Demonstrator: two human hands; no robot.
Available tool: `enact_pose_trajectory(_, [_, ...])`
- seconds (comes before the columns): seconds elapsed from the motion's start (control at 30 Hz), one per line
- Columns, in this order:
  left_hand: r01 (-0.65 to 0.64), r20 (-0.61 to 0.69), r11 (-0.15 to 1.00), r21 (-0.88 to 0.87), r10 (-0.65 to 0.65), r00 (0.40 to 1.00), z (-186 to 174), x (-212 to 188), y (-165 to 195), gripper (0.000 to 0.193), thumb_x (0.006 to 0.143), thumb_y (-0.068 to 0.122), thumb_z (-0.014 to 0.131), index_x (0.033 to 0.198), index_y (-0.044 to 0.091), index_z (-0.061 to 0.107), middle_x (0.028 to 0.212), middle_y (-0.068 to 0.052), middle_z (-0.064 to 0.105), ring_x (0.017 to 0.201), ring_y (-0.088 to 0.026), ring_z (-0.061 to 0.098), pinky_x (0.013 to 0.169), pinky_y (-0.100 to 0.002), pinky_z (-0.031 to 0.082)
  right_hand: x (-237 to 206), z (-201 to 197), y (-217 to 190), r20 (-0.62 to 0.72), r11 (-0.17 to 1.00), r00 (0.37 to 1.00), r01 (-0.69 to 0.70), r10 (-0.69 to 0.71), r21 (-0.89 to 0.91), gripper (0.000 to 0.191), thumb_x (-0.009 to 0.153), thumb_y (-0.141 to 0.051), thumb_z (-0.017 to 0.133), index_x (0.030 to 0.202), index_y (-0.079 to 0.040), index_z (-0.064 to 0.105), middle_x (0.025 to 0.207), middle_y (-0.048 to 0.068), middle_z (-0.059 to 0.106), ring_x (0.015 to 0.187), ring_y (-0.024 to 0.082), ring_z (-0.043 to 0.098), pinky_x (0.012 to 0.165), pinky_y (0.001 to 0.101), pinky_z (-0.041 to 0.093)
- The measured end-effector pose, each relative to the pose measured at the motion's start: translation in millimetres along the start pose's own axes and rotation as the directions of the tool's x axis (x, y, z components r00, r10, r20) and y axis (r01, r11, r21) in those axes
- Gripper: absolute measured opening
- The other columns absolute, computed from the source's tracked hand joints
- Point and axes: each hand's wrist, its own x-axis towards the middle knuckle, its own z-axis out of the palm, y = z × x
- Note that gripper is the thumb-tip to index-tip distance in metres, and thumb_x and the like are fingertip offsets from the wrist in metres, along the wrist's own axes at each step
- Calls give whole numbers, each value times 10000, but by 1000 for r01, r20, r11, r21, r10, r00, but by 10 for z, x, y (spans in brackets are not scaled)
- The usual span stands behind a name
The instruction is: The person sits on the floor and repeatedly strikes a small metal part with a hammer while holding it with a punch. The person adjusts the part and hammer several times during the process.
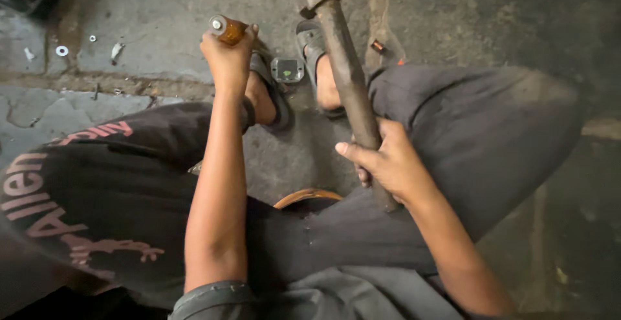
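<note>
Head view: right hand (388,165) wraps tight around hammer (346,68) handle, head raised above small metal plate (288,70). Left hand (228,58) fisted on brown punch (226,29), just left of plate, between sandals (278,94).

Between two sandalled feet, the left foot (262,97) and the right foot (321,68), a narrow strip of grey concrete floor (162,10) holds a small square metal plate (288,70). Above it, the left hand (228,58) gripping a rusty orange-brown cylinder (228,29) and the long wooden-handled steel hammer (343,68) crowd the gap from both sides. Bent knees in dark trousers (491,132) wall off left and right; open floor lies beyond the feet, dotted with small washers (62,51).
</note>
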Motion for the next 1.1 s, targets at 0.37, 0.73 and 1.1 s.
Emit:
enact_pose_trajectory(0.37, [-96, 35, 974, 204, 91, 995, 122, 46, 43, 273, 761, 156, 832, 866, -47, 682, 777, -161, 732, 708, -186, 702, 679, -383, 560, 135, -68, 103, -46, 992, 996, -70, 76, 108, 233, 817, -139, 783, 827, -66, 561, 576, 15, 544, 428, 116, 525, 381, 295, 443])
enact_pose_trajectory(0.73, [-42, 20, 972, 231, 39, 999, 183, -132, -36, 213, 797, 119, 794, 843, -49, 672, 750, -146, 727, 689, -160, 675, 679, -364, 563, 282, -176, 367, 40, 983, 990, -141, 137, 115, 220, 841, -134, 775, 854, -49, 573, 588, 16, 540, 441, 113, 517, 396, 300, 436])
enact_pose_trajectory(1.1, [-19, -39, 977, 211, 28, 999, 276, -164, 59, 183, 765, 112, 778, 857, -15, 685, 749, -140, 727, 686, -204, 689, 691, -365, 574, 397, -175, 528, 44, 984, 984, -174, 173, 24, 248, 834, -147, 783, 837, -44, 557, 596, 17, 537, 450, 115, 516, 399, 308, 437])
